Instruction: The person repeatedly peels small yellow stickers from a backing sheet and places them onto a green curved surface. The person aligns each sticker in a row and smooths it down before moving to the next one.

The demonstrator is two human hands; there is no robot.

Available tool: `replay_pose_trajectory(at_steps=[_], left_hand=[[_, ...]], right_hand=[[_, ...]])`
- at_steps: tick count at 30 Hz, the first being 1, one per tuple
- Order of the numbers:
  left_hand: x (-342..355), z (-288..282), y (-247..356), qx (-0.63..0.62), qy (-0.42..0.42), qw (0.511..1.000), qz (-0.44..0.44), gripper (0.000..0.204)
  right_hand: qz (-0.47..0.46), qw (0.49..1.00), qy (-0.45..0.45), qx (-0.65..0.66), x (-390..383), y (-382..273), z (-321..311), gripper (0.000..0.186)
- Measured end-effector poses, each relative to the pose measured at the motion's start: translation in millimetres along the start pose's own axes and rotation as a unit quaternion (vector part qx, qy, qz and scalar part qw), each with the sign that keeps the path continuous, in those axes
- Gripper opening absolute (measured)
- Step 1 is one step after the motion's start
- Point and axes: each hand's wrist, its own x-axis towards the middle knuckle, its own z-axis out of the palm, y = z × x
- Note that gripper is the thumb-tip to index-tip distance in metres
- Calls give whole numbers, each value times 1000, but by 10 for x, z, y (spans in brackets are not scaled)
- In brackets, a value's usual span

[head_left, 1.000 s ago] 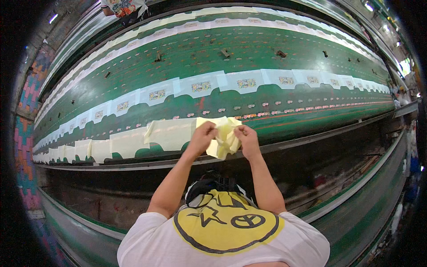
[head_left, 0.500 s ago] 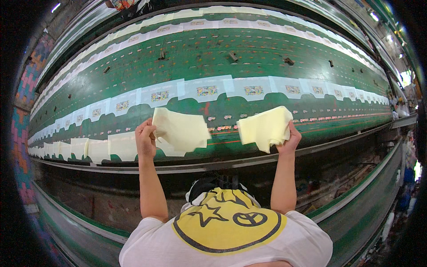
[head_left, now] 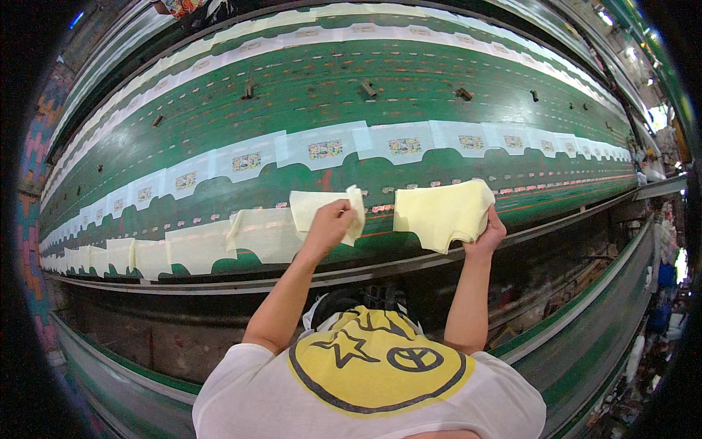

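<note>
Right hand (head_left: 489, 233) holds yellow cloth (head_left: 440, 210), long axis crosswise, near edge notched.

The yellow piece (head_left: 439, 211) in the right hand (head_left: 488, 233) looks like matt cloth, smooth-faced; the paler piece (head_left: 307, 206) at the left hand (head_left: 329, 223) is matt cloth, softly creased. The green tabletop (head_left: 307, 91) is smooth and glossy, its edge rail (head_left: 175, 287) looks like dull metal. Pale printed pieces (head_left: 298, 155) and the shirt (head_left: 245, 395) look like matt fabric
</note>
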Motion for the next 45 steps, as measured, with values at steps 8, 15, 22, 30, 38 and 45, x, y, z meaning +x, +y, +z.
replay_pose_trajectory(at_steps=[8, 15, 22, 30, 38, 45], left_hand=[[408, 972, -59, 87, -2, 996, -9, 23], [602, 1552, -180, 9, 18, 997, -69, 29], [252, 1942, -14, 6, 42, 995, -87, 29], [-185, 1882, 184, -30, 70, 988, -137, 21], [-162, 1739, 117, -32, 58, 989, -130, 16], [43, 1734, -28, -90, 30, 987, -130, 14]], right_hand=[[10, 1000, -19, 1, 187, -469, -484, 42], [30, 998, -40, -36, 454, -1007, -919, 43], [17, 994, -86, -68, 780, -1828, -759, 41], [113, 918, -213, -315, 1298, -798, -767, 17], [135, 782, -286, -537, 1063, 342, -1199, 37], [78, 862, -143, -481, 1251, -428, -1354, 20]])
